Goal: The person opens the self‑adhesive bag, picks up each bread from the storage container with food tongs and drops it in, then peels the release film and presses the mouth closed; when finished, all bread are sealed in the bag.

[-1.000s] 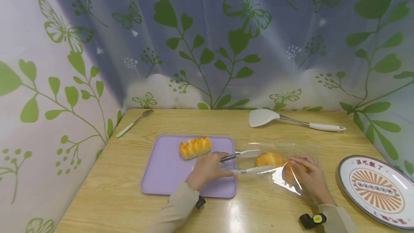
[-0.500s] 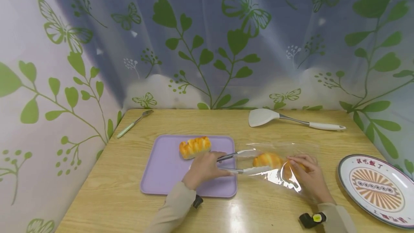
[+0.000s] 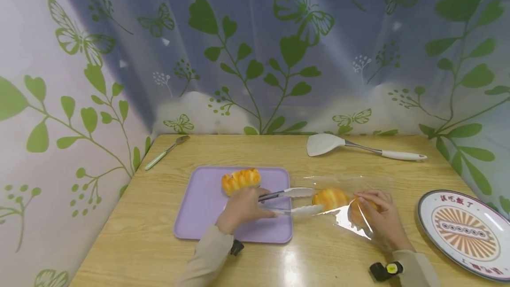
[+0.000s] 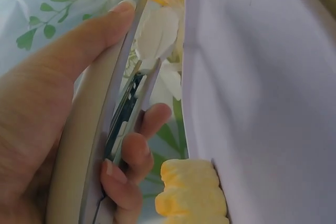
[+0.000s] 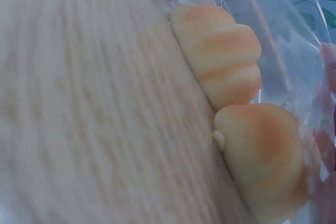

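My left hand (image 3: 244, 207), over the tray's right part, grips a pair of tongs (image 3: 306, 210). Their white tips are spread apart at the mouth of a clear plastic bag (image 3: 376, 184). Inside the bag lie two bread rolls, a ridged one (image 5: 220, 59) near the tips and a rounder one (image 5: 265, 156) behind it. In the head view the ridged roll (image 3: 330, 199) is apart from my right hand (image 3: 382, 220), which pinches the bag by the rounder roll. The left wrist view shows the thumb (image 4: 123, 11) along one tong arm and curled fingers at the other.
A twisted bread loaf (image 3: 241, 180) sits on the purple tray (image 3: 195, 216). Behind lie a white spatula (image 3: 324, 144) and, at the back left, a green-handled fork (image 3: 157, 159). A patterned plate (image 3: 464, 234) stands at the right. A printed curtain (image 3: 255, 56) borders the table.
My left hand has moved left with the tongs, drawing their tips back from the rolls toward the bag's mouth. The right hand has stayed almost still on the bag.
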The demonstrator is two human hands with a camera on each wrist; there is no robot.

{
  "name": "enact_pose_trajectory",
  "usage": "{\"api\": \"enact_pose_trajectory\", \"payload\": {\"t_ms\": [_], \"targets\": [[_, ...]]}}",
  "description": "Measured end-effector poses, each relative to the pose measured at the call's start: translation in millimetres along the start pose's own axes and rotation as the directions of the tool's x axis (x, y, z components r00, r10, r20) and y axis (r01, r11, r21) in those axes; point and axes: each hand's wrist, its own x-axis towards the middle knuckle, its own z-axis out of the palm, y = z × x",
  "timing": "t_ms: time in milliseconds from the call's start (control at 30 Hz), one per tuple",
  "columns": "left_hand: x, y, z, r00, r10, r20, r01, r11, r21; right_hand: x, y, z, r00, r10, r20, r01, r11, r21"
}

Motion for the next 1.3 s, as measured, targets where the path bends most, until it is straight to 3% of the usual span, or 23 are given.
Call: {"api": "enact_pose_trajectory", "payload": {"t_ms": [133, 467, 600, 800, 1000, 1300], "targets": [[-2.3, -0.9, 0.2, 0.999, 0.029, 0.015, -0.029, 1.000, 0.008, 0.0, 1, 1, 1.000, -0.010, -0.004, 0.010, 1.000, -0.005], [0.0, -7.5, -8.6, 0.989, 0.102, 0.109, -0.091, 0.991, -0.103, 1.3, -4, 0, 1.000, -0.030, -0.003, 0.030, 1.000, -0.009], [0.4, -10.2, -12.4, 0.990, 0.081, 0.116, -0.068, 0.991, -0.114, 1.1, -2, 0, 0.999, -0.037, -0.008, 0.037, 0.999, -0.019], [8.7, -11.4, -18.1, 0.993, 0.042, 0.110, -0.038, 0.999, -0.038, 1.2, -12, 1, 0.999, -0.042, -0.025, 0.042, 0.999, -0.028], [23.7, -6.0, -16.3, 0.986, 0.093, 0.137, -0.103, 0.993, 0.063, 2.5, -35, 1, 0.998, -0.044, -0.035, 0.044, 0.999, -0.014], [31.2, -1.3, -9.5, 0.980, 0.124, 0.156, -0.140, 0.985, 0.099, 2.1, -34, 0, 0.999, -0.035, -0.022, 0.035, 0.999, -0.005]]}}
